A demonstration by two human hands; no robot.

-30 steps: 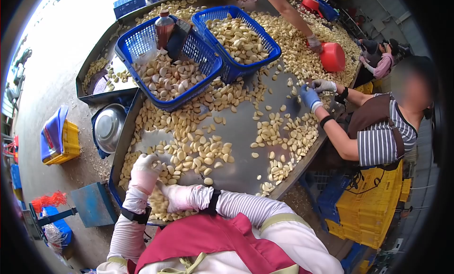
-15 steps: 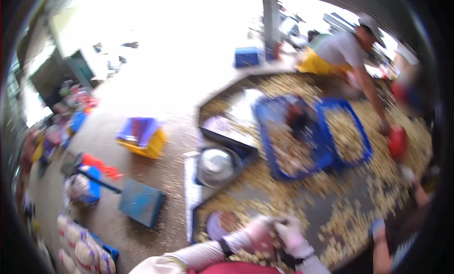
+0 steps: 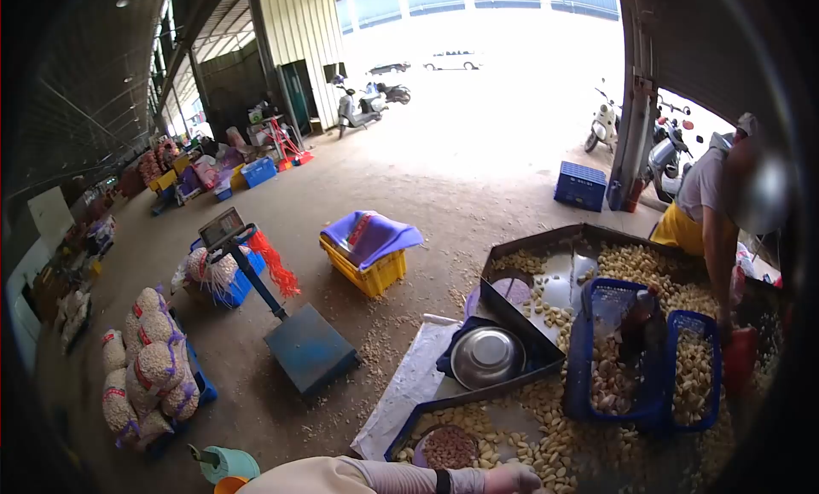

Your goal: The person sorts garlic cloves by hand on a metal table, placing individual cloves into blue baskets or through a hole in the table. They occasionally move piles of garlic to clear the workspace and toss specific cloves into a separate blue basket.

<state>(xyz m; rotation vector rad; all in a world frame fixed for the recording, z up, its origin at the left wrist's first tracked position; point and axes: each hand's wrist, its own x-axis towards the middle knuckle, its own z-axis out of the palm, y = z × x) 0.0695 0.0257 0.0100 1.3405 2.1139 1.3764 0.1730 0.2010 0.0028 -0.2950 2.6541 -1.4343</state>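
My left hand (image 3: 512, 478) reaches in from the bottom edge, its forearm in a pale sleeve with a black band at the wrist. The frame's lower edge cuts off its fingers, so I cannot see what they hold, if anything. Around the hand, pale garlic cloves (image 3: 554, 447) lie loose on the metal table. A round dish of small reddish-brown pieces (image 3: 450, 449) sits just above my forearm. My right hand is out of view.
Beyond the cloves stand a steel bowl (image 3: 487, 357), a large blue basket (image 3: 577, 383) and a narrower blue basket (image 3: 715, 366). A co-worker (image 3: 701, 195) leans over the table's far right side. Left are a platform scale (image 3: 311, 349), a yellow crate (image 3: 367, 276) and filled net sacks (image 3: 158, 366).
My view has swung left and up, so the table now sits lower and farther right. Both hands were together over the cloves; now only the left shows, at the bottom edge.
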